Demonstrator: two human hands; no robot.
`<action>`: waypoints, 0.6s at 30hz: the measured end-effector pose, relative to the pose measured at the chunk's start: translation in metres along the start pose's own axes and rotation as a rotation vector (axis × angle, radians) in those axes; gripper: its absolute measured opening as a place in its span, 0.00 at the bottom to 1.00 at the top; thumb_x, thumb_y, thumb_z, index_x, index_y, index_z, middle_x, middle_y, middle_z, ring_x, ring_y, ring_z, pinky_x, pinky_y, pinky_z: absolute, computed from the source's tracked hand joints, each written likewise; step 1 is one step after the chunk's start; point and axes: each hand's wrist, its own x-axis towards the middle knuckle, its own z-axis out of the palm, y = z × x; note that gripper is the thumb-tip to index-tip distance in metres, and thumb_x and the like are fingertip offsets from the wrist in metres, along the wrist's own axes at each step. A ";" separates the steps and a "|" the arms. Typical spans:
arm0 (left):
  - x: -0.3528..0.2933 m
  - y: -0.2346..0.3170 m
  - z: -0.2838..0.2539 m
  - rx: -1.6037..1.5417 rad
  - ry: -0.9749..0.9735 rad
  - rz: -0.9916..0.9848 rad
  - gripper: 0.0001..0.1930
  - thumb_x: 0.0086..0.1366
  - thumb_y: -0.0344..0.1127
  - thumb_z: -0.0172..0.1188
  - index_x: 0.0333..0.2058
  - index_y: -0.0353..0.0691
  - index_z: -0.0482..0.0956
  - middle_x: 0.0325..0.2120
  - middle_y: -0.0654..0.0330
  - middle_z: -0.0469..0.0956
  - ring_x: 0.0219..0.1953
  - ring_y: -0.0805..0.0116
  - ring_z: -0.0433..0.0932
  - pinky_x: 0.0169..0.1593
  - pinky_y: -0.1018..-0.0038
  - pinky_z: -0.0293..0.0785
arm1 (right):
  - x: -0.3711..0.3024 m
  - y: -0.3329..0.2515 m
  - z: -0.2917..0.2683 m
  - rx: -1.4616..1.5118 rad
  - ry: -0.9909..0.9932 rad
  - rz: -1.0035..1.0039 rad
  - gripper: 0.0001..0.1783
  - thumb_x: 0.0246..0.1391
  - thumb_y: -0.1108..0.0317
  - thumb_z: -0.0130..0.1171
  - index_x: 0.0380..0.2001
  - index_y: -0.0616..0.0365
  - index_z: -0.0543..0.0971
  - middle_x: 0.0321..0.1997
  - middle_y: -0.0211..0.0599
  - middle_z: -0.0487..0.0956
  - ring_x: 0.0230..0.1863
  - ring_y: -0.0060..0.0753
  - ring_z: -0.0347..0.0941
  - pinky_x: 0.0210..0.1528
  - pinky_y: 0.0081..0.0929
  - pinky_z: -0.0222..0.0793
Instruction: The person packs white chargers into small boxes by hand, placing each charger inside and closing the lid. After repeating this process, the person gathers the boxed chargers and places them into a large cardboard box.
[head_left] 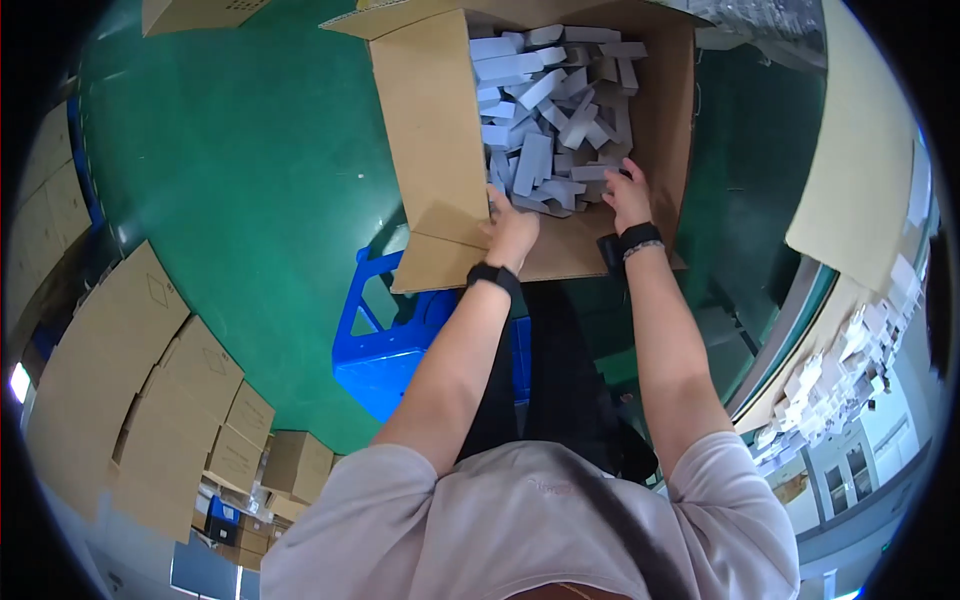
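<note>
An open cardboard box [428,140] is filled with small white boxes [533,165], which are heaped at odd angles from its far edge toward its near edge. The left hand [512,236] is held at the near left corner, its fingers spread. The right hand [628,198] is held near the right edge, its fingers bent and parted beside a white box's end; whether that is touched cannot be told. Dark bands are worn on both wrists. A blue plastic stool [385,350], partly hidden by the near left corner, is seen above the green floor [240,190].
</note>
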 end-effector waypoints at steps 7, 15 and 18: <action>0.020 -0.082 -0.133 0.963 0.608 0.035 0.41 0.49 0.50 0.57 0.60 0.44 0.51 0.58 0.33 0.43 0.60 0.29 0.34 0.55 0.36 0.37 | 0.075 0.013 0.017 -0.080 -0.031 -0.018 0.29 0.46 0.68 0.57 0.54 0.52 0.62 0.39 0.31 0.70 0.36 0.24 0.64 0.34 0.25 0.63; 0.184 -0.094 -0.141 0.863 0.727 0.294 0.31 0.51 0.43 0.56 0.52 0.32 0.63 0.53 0.39 0.59 0.56 0.41 0.56 0.56 0.48 0.49 | 0.135 0.100 0.108 -0.192 -0.093 0.076 0.39 0.43 0.58 0.60 0.58 0.55 0.57 0.57 0.44 0.62 0.57 0.40 0.57 0.55 0.37 0.54; 0.199 -0.023 -0.073 0.400 0.518 0.820 0.22 0.50 0.36 0.56 0.43 0.30 0.70 0.43 0.44 0.71 0.44 0.48 0.70 0.49 0.62 0.65 | 0.183 0.120 0.083 -0.303 -0.111 -0.078 0.36 0.48 0.48 0.54 0.57 0.55 0.59 0.55 0.39 0.64 0.54 0.37 0.60 0.54 0.32 0.56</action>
